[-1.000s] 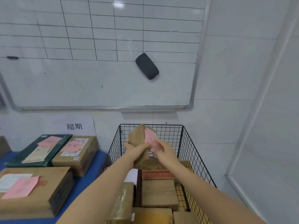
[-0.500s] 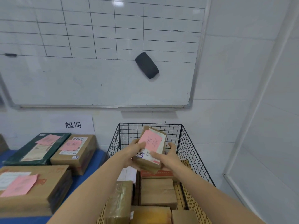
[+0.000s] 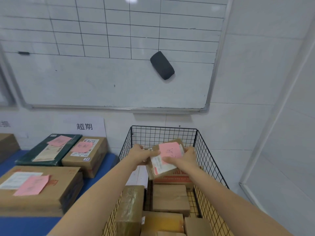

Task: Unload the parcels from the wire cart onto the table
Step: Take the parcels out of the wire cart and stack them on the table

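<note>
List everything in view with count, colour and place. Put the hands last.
table: one, blue top, lower left
wire cart: one, black, right of the table
held parcel: one, brown with pink note and white label, above the wire cart
parcels in the cart: at least five, brown, one printed red, packed together
parcels on the table: four, three brown and one dark green, three bearing pink notes
whiteboard: one, white with black grid, on the wall
eraser: one, black, on the whiteboard
paper sign: one, white with black characters, on the wall above the table
left hand: grips the held parcel's left side
right hand: grips its right side
</note>
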Demonstrator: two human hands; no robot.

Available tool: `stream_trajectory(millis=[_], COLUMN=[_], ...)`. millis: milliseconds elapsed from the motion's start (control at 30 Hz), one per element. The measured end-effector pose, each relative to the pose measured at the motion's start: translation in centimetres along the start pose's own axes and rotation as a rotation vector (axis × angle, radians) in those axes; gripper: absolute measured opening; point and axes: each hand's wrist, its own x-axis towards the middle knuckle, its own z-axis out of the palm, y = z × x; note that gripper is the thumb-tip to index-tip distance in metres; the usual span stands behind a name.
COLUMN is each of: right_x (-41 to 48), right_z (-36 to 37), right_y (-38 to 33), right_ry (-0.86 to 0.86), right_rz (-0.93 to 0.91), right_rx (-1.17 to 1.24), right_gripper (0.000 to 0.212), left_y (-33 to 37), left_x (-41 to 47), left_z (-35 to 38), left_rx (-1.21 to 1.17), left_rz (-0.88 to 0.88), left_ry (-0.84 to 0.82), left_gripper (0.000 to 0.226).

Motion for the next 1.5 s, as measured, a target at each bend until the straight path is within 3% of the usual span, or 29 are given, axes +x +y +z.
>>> stream_trajectory(millis=[67, 167, 200, 300, 400, 533, 633, 767, 867, 900, 1033, 1167, 1267, 1433, 1500], right_x=[0.1, 0.0, -0.1, -0.2, -0.2, -0.3, 0.0, -0.1, 0.1, 0.3, 0.5, 1.0, 0.9, 0.1, 0.0], right_z=[0.1, 0.5, 0.6, 0.3, 0.0, 0.0, -0.2, -0.3, 0.9, 1.3, 2.1, 2.2, 2.0, 1.2, 1.0], right_y=[0.2, 0.5, 0.6, 0.6, 0.5, 0.6, 0.9, 0.8, 1.0, 1.2, 1.1, 0.8, 0.4, 0.2, 0.2], right_ry=[0.034, 0.019, 0.023, 0.028, -0.029, -0.059, -0.083, -0.092, -0.059, -0.071, -0.076, -0.031, -0.050, -0.037, -0.040], right_rz=[0.013, 0.025, 0.024, 0.004, -0.038, -0.035, -0.007, 0.029, 0.042, 0.047, 0.166, 0.204, 0.199, -0.020, -0.091], right_rx=[0.049, 0.051, 0.046, 0.067, 0.008, -0.087, -0.072, -0.026, -0.031, -0.009, 0.281, 0.335, 0.263, -0.151, -0.213], right_gripper=[0.100, 0.115, 0.116, 0.117, 0.115, 0.121, 0.107, 0.085, 0.108, 0.107, 0.047, 0.043, 0.049, 0.055, 0.059], left_y=[-0.4, -0.2, -0.1, 0.4, 0.8, 0.8, 0.7, 0.3, 0.3, 0.4, 0.5, 0.1, -0.2, -0.2, -0.1], left_x=[0.9, 0.8, 0.8, 0.1, -0.5, 0.2, 0.5, 0.9, 0.6, 0.4, -0.8, -1.5, -1.2, -0.3, 0.0], left_z=[0.1, 0.4, 0.5, 0.6, 0.4, 0.4, 0.5, 1.0, 1.6, 1.8, 2.9, 2.9, 2.8, 2.3, 2.1], left_rx=[-0.031, -0.007, 0.010, 0.033, 0.111, 0.034, 0.037, 0.080, -0.017, -0.033, 0.150, 0.116, 0.064, -0.024, -0.016], left_rz=[0.003, 0.026, 0.039, 0.009, -0.043, 0.016, 0.052, 0.113, 0.127, 0.114, 0.118, 0.072, 0.065, 0.018, 0.011], left_ry=[0.045, 0.062, 0.047, -0.045, -0.075, -0.012, 0.112, 0.274, 0.282, 0.259, 0.133, -0.069, -0.104, 0.098, 0.156], left_gripper=[0.074, 0.033, 0.032, 0.061, 0.077, 0.071, 0.066, 0.082, 0.085, 0.080, 0.063, 0.089, 0.099, 0.072, 0.065])
